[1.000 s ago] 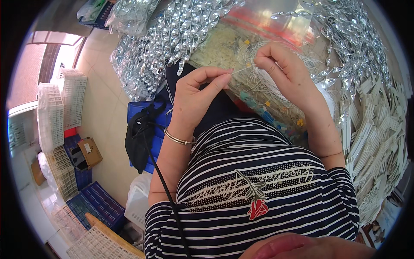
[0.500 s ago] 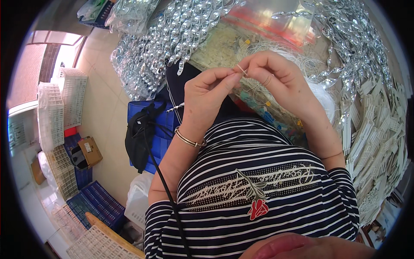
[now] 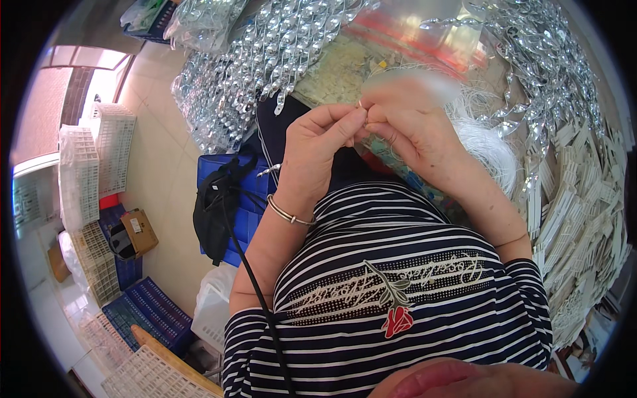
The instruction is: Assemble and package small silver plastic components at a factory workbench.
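Note:
My left hand (image 3: 317,142) and my right hand (image 3: 421,136) meet at the fingertips above the near edge of the worktop. Both are closed in a pinch. A tiny pale, thin piece (image 3: 360,104) pokes out between the fingers; its kind is too small to tell, and the fingers cover the rest. Beside my right hand lies a tangled bundle of fine white string (image 3: 488,149). Beyond the hands is a cluttered mat under clear sheeting (image 3: 338,66).
Silvery twisted strips (image 3: 279,46) lie at the far left, with more silvery strips (image 3: 544,60) at the far right. Stacked flat white strips (image 3: 577,225) fill the right side. A black bag (image 3: 215,205) rests on a blue crate (image 3: 249,229); white crates (image 3: 113,146) stand left.
My right hand has turned and its fingers have come down closer against my left fingertips. Less of the thin pale piece shows. My left hand has hardly moved.

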The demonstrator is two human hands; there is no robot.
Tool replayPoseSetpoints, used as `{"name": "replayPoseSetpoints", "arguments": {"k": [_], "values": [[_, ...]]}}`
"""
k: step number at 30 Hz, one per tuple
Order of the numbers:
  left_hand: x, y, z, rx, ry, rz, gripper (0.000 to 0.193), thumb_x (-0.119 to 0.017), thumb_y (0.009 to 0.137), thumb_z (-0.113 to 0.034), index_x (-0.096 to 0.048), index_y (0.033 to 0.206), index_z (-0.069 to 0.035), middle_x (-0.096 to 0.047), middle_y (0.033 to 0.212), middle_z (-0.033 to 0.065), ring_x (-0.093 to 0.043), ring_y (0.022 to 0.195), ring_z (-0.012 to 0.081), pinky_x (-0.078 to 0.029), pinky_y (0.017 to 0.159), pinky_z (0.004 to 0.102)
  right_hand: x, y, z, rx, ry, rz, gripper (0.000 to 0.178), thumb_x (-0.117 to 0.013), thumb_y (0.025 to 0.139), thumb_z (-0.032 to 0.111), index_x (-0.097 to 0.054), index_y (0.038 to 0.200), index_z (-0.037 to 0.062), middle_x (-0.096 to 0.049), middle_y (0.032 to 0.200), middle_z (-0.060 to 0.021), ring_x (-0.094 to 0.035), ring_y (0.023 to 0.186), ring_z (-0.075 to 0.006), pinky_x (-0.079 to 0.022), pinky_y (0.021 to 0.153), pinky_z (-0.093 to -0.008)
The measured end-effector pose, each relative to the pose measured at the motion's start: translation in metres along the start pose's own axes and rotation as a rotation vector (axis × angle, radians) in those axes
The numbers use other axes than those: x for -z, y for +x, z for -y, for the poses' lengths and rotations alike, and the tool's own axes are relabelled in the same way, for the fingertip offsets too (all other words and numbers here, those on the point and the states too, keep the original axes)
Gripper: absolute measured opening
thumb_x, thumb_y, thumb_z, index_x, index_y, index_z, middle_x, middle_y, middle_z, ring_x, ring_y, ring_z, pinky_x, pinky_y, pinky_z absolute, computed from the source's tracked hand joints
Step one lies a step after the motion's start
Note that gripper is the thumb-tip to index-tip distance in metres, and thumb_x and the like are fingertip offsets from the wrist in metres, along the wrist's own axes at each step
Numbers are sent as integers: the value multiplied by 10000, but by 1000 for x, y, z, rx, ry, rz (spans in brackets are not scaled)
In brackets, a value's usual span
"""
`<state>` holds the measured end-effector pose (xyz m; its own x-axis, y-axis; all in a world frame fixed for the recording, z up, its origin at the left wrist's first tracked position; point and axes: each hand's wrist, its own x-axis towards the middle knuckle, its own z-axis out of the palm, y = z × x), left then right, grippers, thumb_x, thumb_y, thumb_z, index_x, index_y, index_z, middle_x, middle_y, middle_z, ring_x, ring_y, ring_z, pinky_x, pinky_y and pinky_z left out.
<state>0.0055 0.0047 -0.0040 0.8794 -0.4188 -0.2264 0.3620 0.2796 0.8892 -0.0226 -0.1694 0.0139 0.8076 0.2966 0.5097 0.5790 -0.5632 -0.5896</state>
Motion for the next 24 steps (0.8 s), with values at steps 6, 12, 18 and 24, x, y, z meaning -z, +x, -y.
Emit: {"name": "replayPoseSetpoints", "arguments": {"k": [6,12,18,24], "values": [[3,1,1,46,-33,-7,141,-609,867,-93,-632,925,33,-618,758,38,-533,653,87,-454,648,214,-4,-1,-2,-4,-13,6,123,-630,773,57,-592,889,62,-577,1029,-63,-493,1005,-286,-408,872,-370],[2,-1,4,11,-3,-21,146,-610,870,-106,-636,921,29,-624,772,37,-531,663,80,-441,641,198,-6,0,-3,-24,33,16,114,-629,777,55,-586,883,57,-565,1028,-67,-484,1022,-284,-397,889,-374],[3,-3,0,-24,76,-43,151,-603,873,-108,-636,923,30,-621,777,34,-523,677,76,-422,643,194,-12,2,-1,-11,1,-17,123,-634,768,55,-583,880,59,-563,1019,-64,-486,1030,-284,-394,889,-375],[11,-2,4,-20,55,-40,151,-603,842,-48,-627,938,67,-608,847,43,-514,716,79,-400,628,203,-36,-1,-19,153,50,-166,156,-635,683,118,-613,837,119,-583,937,-49,-544,912,-271,-426,824,-367]]}}
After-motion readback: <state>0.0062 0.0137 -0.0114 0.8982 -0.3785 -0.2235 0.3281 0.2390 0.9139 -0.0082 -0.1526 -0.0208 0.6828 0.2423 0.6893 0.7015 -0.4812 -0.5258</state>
